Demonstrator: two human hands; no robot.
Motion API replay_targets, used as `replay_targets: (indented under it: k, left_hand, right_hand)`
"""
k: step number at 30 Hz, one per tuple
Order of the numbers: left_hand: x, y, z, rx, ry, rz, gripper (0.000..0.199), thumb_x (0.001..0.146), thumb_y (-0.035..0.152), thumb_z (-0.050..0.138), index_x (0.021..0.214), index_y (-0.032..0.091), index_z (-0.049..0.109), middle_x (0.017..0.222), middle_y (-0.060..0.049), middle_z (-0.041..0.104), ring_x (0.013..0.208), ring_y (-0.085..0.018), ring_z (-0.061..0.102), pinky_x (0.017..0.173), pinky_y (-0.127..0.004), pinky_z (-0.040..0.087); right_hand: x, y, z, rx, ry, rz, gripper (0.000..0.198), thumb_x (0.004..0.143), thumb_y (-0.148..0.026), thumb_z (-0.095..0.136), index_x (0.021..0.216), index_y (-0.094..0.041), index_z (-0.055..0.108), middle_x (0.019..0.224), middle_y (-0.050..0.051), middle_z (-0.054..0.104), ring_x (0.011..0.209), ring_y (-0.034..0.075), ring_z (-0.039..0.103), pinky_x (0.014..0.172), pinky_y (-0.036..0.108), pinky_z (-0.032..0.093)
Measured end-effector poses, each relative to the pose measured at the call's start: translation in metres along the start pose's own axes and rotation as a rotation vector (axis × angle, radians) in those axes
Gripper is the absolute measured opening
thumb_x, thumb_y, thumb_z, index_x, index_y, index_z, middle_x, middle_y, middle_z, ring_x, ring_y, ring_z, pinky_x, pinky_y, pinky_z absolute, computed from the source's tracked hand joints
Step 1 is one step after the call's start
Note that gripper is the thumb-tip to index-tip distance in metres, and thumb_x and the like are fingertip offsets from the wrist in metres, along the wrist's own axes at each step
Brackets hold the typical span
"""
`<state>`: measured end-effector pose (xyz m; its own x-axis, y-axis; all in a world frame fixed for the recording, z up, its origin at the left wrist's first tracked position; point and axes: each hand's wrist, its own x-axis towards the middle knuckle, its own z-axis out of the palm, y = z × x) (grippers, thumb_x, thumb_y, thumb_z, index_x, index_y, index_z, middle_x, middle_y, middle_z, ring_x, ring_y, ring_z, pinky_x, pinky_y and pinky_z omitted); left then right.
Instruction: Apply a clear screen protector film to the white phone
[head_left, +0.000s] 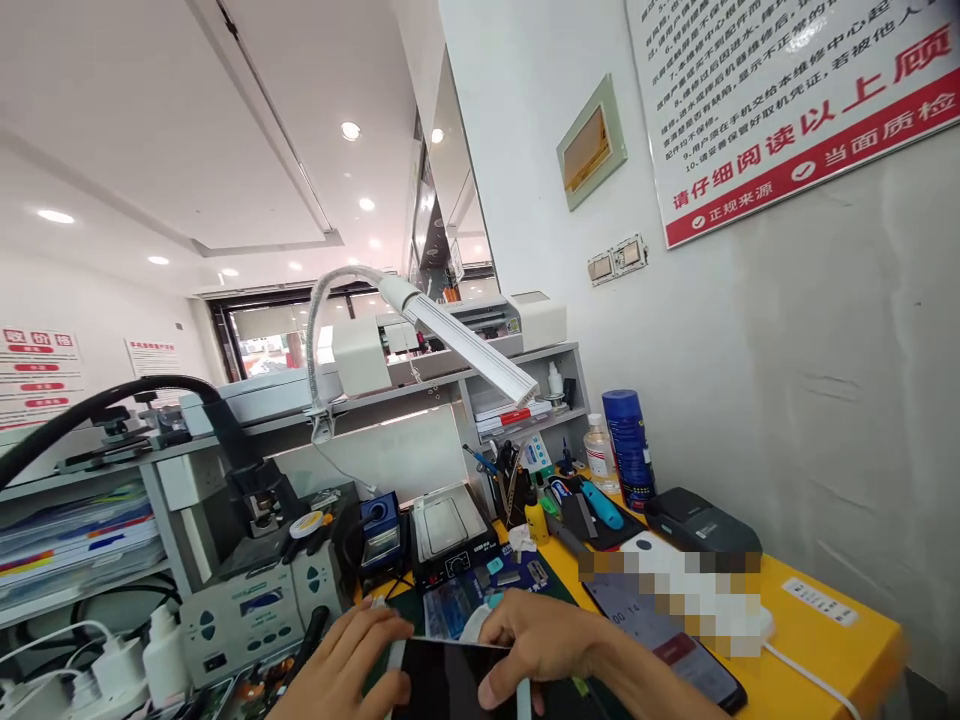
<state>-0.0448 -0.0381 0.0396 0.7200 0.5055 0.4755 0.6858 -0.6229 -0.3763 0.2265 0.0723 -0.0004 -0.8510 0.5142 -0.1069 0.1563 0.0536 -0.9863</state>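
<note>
A white-edged phone (pixel 444 680) with a dark screen lies at the bottom centre, its lower part cut off by the frame. My left hand (pixel 349 660) grips its left edge, thumb near the screen and fingers along the upper corner. At the opposite side, my right hand (pixel 544 640) has its thumb on the right part of the screen, with the other fingers curled behind the top edge. A whitish, pale-blue-edged item (pixel 475 624) shows beside those curled fingers; its kind is unclear. Under them is a dark green mat (pixel 559 575).
Right of my hands lies a lit phone (pixel 660 635). A black heating plate (pixel 450 535), a blue-fronted device (pixel 381 530) and a grey rework station (pixel 259 615) stand behind and left. A lamp (pixel 472 345) hangs overhead. A blue can (pixel 630 445) and bottle (pixel 598 450) stand by the wall.
</note>
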Motion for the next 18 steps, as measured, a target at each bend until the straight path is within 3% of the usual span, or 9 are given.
replay_targets:
  k: [2, 4, 6, 8, 10, 12, 15, 18]
  left_hand:
    - [0.003, -0.005, -0.005, -0.145, 0.029, -0.244, 0.045, 0.079, 0.033, 0.074, 0.123, 0.031, 0.063, 0.14, -0.008, 0.06, 0.131, -0.034, 0.053, 0.109, -0.047, 0.044]
    - [0.006, -0.007, -0.002, -0.468, 0.16, -0.688, 0.068, 0.075, 0.039, 0.077, 0.138, 0.028, 0.054, 0.146, -0.013, 0.054, 0.132, -0.038, 0.052, 0.106, -0.051, 0.047]
    - [0.01, -0.002, 0.009, -0.963, 0.295, -1.182, 0.068, 0.077, 0.048, 0.076, 0.137, 0.024, 0.053, 0.143, -0.016, 0.057, 0.124, -0.039, 0.059, 0.095, -0.049, 0.055]
    - [0.017, 0.009, 0.024, -1.448, 0.401, -1.469, 0.059, 0.082, 0.05, 0.072, 0.128, 0.016, 0.057, 0.138, -0.021, 0.061, 0.119, -0.039, 0.063, 0.089, -0.049, 0.057]
    - [0.026, 0.024, 0.038, -1.708, 0.431, -1.52, 0.049, 0.082, 0.042, 0.072, 0.121, 0.014, 0.061, 0.134, -0.02, 0.064, 0.116, -0.036, 0.066, 0.088, -0.045, 0.058]
    - [0.035, 0.037, 0.047, -1.823, 0.486, -1.366, 0.046, 0.081, 0.039, 0.075, 0.119, 0.015, 0.064, 0.128, -0.017, 0.068, 0.116, -0.033, 0.066, 0.088, -0.04, 0.056]
    - [0.043, 0.046, 0.05, -1.846, 0.618, -1.334, 0.041, 0.075, 0.034, 0.081, 0.109, 0.016, 0.069, 0.114, -0.012, 0.075, 0.108, -0.031, 0.07, 0.086, -0.036, 0.057]
    - [0.039, 0.042, 0.046, -1.839, 0.706, -1.422, 0.032, 0.076, 0.028, 0.08, 0.103, 0.014, 0.071, 0.103, -0.013, 0.078, 0.098, -0.03, 0.074, 0.085, -0.036, 0.057]
  right_hand:
    - [0.004, 0.001, 0.0, 0.12, 0.051, -0.014, 0.019, 0.06, -0.027, 0.082, 0.067, -0.016, 0.068, 0.059, -0.003, 0.06, 0.044, 0.009, 0.052, 0.033, 0.015, 0.044]
    - [0.01, 0.003, 0.0, 0.278, 0.136, -0.023, 0.021, 0.062, -0.029, 0.083, 0.071, -0.015, 0.069, 0.06, -0.002, 0.06, 0.045, 0.01, 0.055, 0.033, 0.017, 0.047]
    - [0.016, 0.006, 0.003, 0.43, 0.221, -0.036, 0.026, 0.065, -0.032, 0.084, 0.078, -0.013, 0.07, 0.063, -0.001, 0.06, 0.046, 0.011, 0.058, 0.035, 0.019, 0.049]
    - [0.022, 0.009, 0.008, 0.522, 0.263, -0.046, 0.032, 0.068, -0.034, 0.084, 0.085, -0.012, 0.071, 0.065, 0.0, 0.06, 0.048, 0.012, 0.06, 0.037, 0.02, 0.05]
    - [0.027, 0.012, 0.017, 0.553, 0.279, -0.05, 0.035, 0.072, -0.036, 0.082, 0.092, -0.01, 0.07, 0.066, 0.0, 0.061, 0.049, 0.011, 0.06, 0.039, 0.019, 0.051]
    - [0.032, 0.013, 0.03, 0.585, 0.297, -0.04, 0.037, 0.074, -0.038, 0.081, 0.097, -0.011, 0.069, 0.07, 0.001, 0.063, 0.05, 0.01, 0.059, 0.04, 0.019, 0.051]
    - [0.045, 0.012, 0.053, 0.614, 0.319, -0.031, 0.036, 0.075, -0.038, 0.079, 0.098, -0.013, 0.067, 0.073, 0.001, 0.064, 0.052, 0.01, 0.059, 0.041, 0.018, 0.05]
    - [0.061, 0.006, 0.075, 0.607, 0.313, -0.029, 0.035, 0.074, -0.037, 0.08, 0.095, -0.013, 0.066, 0.068, 0.0, 0.063, 0.051, 0.011, 0.059, 0.041, 0.02, 0.052]
